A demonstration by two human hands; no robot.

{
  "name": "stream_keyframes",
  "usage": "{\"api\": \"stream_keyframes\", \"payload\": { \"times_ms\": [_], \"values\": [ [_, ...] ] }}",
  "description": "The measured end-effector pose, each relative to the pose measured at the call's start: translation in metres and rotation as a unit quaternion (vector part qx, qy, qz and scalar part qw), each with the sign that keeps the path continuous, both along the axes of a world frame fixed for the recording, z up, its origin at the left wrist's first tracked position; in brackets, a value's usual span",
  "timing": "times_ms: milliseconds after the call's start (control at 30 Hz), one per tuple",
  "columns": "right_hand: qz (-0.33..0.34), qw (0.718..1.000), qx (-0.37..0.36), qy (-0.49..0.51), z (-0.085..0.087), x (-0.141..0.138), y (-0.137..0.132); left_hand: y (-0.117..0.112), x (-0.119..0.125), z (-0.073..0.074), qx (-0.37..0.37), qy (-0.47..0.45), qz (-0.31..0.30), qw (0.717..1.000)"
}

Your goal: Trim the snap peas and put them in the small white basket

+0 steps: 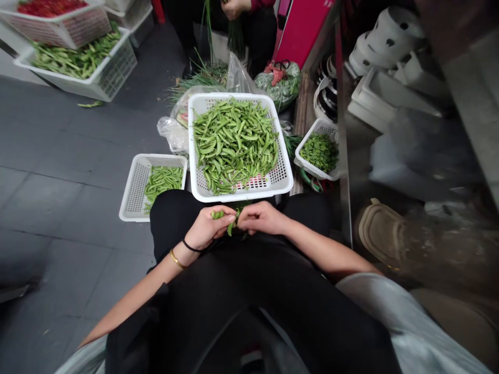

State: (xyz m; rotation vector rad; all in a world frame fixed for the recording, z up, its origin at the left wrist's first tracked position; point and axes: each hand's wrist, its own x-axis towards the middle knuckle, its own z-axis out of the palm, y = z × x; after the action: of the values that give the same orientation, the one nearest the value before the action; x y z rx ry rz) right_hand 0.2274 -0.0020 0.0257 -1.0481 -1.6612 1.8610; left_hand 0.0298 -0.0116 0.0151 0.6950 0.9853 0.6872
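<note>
Above my lap, my left hand [212, 223] is closed around a few green pea pods [217, 214]. One pea pod [230, 228] sticks out between its thumb and forefinger. My right hand [263, 217] meets it there, its thumb and fingers pinched at the pod's end; the exact contact is partly hidden. Just beyond my hands, a large white perforated basket [286, 179] holds a heap of pea pods [236, 140]. To its left on the floor, a smaller white basket [134, 182] contains more pods [166, 179], lying mostly on its right side.
Across from me, a person's hand [234, 8] holds long green stalks over a pile of greens [206, 78]. A small basket of leafy greens [319, 151] stands at right beside a metal shelf [345, 208]. Stacked baskets [117, 72] stand at upper left on grey tiles [78, 135].
</note>
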Motion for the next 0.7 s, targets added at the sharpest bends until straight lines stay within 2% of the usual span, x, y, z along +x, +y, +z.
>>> {"api": "stream_keyframes", "payload": {
  "times_ms": [100,200,267,333,400,467,500,567,633,700],
  "values": [
    [-0.124,0.992,0.020,-0.027,0.005,0.022,0.009,0.001,-0.006,0.000,-0.019,-0.034,0.001,0.999],
    [-0.155,0.970,0.151,-0.111,0.014,0.033,0.011,0.002,-0.010,0.001,-0.030,-0.055,-0.006,0.998],
    [-0.097,0.937,0.287,-0.173,0.020,0.028,0.007,0.002,-0.010,0.001,-0.028,-0.057,-0.023,0.998],
    [0.000,0.890,0.400,-0.218,0.022,0.015,0.002,0.002,-0.009,0.003,-0.022,-0.051,-0.050,0.997],
    [0.086,0.851,0.453,-0.253,0.021,0.002,-0.002,0.002,-0.009,0.006,0.003,-0.015,-0.081,0.997],
    [0.122,0.839,0.460,-0.263,0.017,-0.006,-0.003,0.001,-0.010,0.011,0.084,0.070,-0.115,0.987],
    [0.129,0.848,0.449,-0.250,0.015,-0.007,-0.003,0.000,-0.011,0.014,0.145,0.119,-0.131,0.973],
    [0.122,0.891,0.395,-0.191,0.011,-0.007,-0.003,-0.002,-0.012,0.021,0.276,0.191,-0.156,0.929],
    [0.081,0.952,0.275,-0.108,0.006,-0.007,-0.003,-0.005,-0.012,0.027,0.365,0.206,-0.161,0.894],
    [0.013,0.993,0.114,-0.023,-0.001,-0.005,-0.004,-0.008,-0.011,0.030,0.395,0.197,-0.133,0.888]
  ]
}}
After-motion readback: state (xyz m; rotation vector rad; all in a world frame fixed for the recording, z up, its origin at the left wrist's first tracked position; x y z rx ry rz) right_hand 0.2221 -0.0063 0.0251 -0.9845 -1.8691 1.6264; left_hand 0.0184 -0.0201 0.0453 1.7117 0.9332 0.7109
